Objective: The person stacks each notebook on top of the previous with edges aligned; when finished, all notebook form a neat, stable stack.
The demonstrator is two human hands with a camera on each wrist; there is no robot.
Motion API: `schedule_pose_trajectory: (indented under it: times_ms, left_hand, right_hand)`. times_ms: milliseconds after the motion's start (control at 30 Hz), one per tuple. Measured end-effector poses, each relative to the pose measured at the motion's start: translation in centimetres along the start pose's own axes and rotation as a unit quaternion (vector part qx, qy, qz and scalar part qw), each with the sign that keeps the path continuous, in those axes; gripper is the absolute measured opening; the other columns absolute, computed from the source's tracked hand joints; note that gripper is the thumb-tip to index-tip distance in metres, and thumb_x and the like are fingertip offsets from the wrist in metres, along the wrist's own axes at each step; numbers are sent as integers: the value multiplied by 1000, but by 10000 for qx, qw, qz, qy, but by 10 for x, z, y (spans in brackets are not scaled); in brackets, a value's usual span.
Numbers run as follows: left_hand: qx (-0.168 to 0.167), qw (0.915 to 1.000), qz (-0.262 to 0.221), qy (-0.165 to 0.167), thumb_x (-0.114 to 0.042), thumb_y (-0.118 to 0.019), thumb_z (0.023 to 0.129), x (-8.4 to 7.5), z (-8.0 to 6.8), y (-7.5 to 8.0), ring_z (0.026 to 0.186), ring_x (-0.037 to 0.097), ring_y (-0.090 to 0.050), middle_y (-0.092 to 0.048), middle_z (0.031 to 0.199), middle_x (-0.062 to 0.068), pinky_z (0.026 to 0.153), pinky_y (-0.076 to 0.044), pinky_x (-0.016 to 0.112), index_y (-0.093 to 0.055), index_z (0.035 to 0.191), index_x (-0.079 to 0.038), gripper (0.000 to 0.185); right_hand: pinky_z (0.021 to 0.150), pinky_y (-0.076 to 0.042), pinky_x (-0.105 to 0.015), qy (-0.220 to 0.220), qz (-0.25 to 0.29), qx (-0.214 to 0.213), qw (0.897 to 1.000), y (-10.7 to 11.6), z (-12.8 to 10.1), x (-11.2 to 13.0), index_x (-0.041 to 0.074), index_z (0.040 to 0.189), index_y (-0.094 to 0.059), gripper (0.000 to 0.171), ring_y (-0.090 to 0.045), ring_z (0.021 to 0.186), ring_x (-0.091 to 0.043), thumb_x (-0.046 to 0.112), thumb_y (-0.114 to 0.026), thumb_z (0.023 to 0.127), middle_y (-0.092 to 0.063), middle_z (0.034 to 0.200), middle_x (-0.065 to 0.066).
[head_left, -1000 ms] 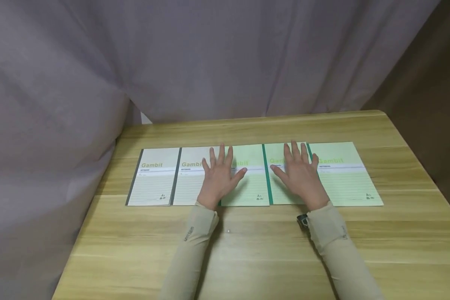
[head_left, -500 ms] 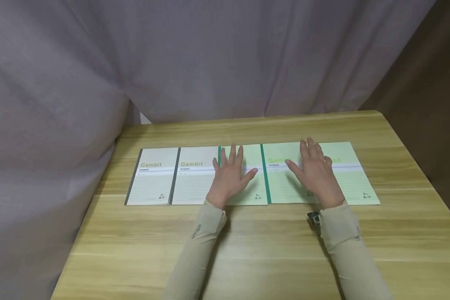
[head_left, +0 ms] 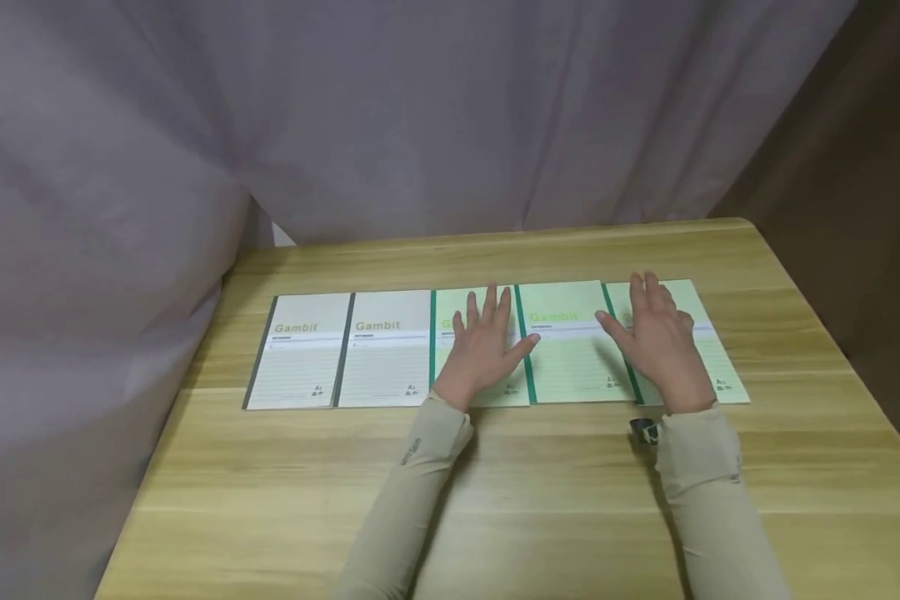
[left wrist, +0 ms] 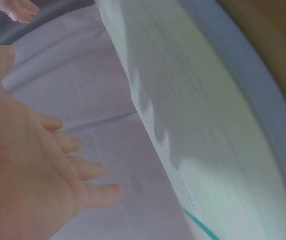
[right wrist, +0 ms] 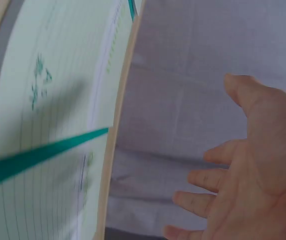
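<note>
Five "Gambit" notebooks lie side by side in a row on the wooden table [head_left: 540, 492]. The two on the left have grey spines [head_left: 300, 354] [head_left: 386, 354]; the three on the right are pale green with green spines. My left hand [head_left: 486, 346] is flat with fingers spread over the third notebook [head_left: 450, 367]. My right hand [head_left: 663, 342] is spread over the rightmost notebook [head_left: 708, 367], beside the fourth one [head_left: 570, 358]. In the wrist views both palms [left wrist: 33, 175] [right wrist: 253, 170] hover a little off the covers [left wrist: 208, 125] [right wrist: 48, 100], holding nothing.
A grey curtain [head_left: 420, 125] hangs close behind the table's far edge and down its left side. The table's right edge [head_left: 832, 333] borders a dark floor. A small black wrist device [head_left: 645, 430] sits at my right cuff.
Both hands have slid rightward along the row: the left from the second-third notebook seam onto the third, the right from the fourth onto the fifth. The notebooks lie as before.
</note>
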State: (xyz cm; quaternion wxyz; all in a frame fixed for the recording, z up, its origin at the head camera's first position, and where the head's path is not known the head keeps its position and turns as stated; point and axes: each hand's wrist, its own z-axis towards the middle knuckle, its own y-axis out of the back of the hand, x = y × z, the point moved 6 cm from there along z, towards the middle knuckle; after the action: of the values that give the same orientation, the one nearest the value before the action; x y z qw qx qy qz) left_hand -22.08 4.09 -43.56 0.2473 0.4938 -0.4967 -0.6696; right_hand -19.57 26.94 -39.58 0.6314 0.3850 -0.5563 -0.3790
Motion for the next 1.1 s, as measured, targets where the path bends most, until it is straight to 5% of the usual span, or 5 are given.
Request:
schedule_pose_trajectory:
  times_ms: [567,1100]
  left_hand:
    - [298,9958,-822,-281,-61,-39,102,-26,12,-9,150,48,-9,-4,169,14,118,-24,57,-3,163,-9,88]
    - [597,9772,-1983,-457,-59,-46,101,-75,29,-30,153,30,-12,-7,169,11,122,-17,38,1,162,-9,92]
  right_hand:
    - [108,-19,-74,-434,457,-55,9980,17,4,-42,-14,155,-7,84,-18,141,-60,44,-42,106,-15,156,-41]
    - [113,-17,-68,-1018,723,124,9921,25,-2,-83,-17,153,-6,82,-14,142,-60,38,-44,105,-12,155,-43]
